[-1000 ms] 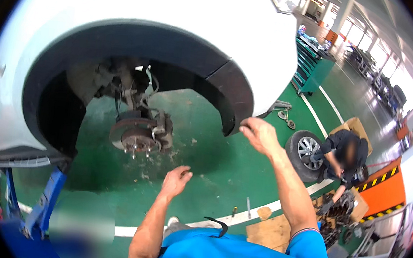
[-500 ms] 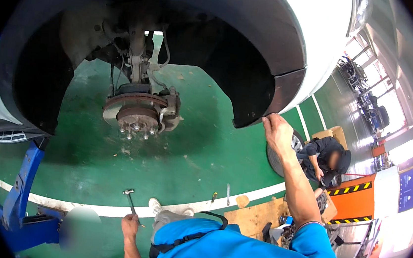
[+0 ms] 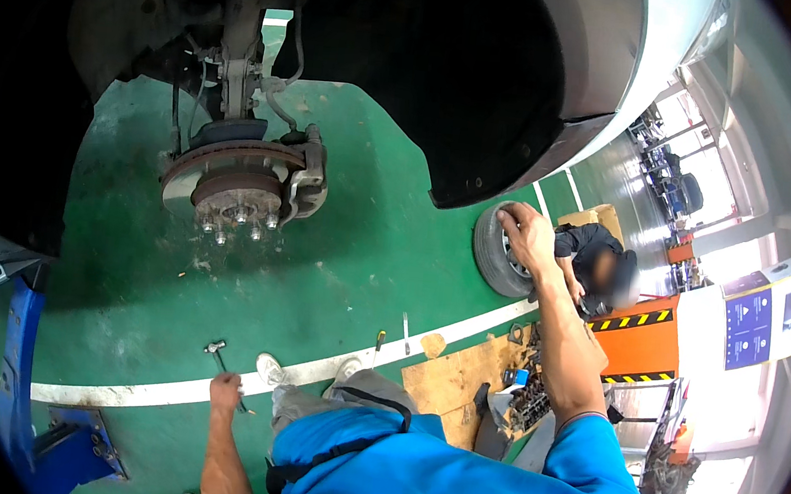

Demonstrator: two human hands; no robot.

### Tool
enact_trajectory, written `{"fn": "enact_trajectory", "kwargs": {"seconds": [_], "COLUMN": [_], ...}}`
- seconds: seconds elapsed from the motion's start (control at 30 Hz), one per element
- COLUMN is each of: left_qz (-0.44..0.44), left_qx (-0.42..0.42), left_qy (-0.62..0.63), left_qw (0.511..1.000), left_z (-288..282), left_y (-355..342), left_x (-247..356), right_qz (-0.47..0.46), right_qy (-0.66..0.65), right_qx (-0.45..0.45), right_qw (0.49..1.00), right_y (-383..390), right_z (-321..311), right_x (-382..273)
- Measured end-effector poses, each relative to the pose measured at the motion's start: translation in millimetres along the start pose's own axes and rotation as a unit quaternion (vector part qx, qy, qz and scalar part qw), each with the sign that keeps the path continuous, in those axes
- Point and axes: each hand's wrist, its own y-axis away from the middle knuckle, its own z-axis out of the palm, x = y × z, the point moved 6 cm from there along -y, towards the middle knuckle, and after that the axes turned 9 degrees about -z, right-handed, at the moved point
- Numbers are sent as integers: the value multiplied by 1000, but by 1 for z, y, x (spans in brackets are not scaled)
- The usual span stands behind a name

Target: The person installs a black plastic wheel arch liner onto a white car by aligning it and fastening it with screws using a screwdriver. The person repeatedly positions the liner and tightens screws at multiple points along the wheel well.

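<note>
My left hand (image 3: 225,391) is closed around the handle of a small metal-headed hammer (image 3: 215,348), held low over the floor with its head pointing away from me. My right hand (image 3: 525,236) is raised at the right, just off the lower corner of the car's wheel arch liner (image 3: 464,182). Its fingers are loosely bent and apart, and no object shows in them. Ahead on the left, the bare wheel hub (image 3: 239,208) with its studs, brake disc (image 3: 183,184) and brake caliper (image 3: 310,177) hangs beneath the raised car.
A blue lift arm (image 3: 17,372) stands at the left. Beyond my right hand, a crouching person (image 3: 594,257) is beside a wheel (image 3: 499,257). Cardboard (image 3: 439,389) with metal parts (image 3: 528,403) lies at right, near an orange striped barrier (image 3: 639,342). A screwdriver (image 3: 381,339) lies on the floor.
My right hand has come off the wheel arch edge. The view has shifted, so the car and hub sit farther up and left. My left hand still grips the hammer.
</note>
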Motion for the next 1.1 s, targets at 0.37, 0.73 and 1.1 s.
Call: {"fn": "enact_trajectory", "kwargs": {"seconds": [0.37, 0.73, 1.1], "left_qz": [70, 64, 64], "left_qx": [-28, 64, 37], "left_qy": [-667, 106, 88], "left_qw": [741, 990, 993], "left_z": [-15, 146, 243], "left_y": [59, 35, 43], "left_x": [-258, 18, 99], "right_qz": [7, 21, -13], "right_qy": [-55, -142, -125], "right_qx": [24, 33, 32], "right_qw": [998, 989, 992], "right_y": [-17, -21, -22], "right_z": [25, 35, 43], "right_x": [12, 32, 54]}}
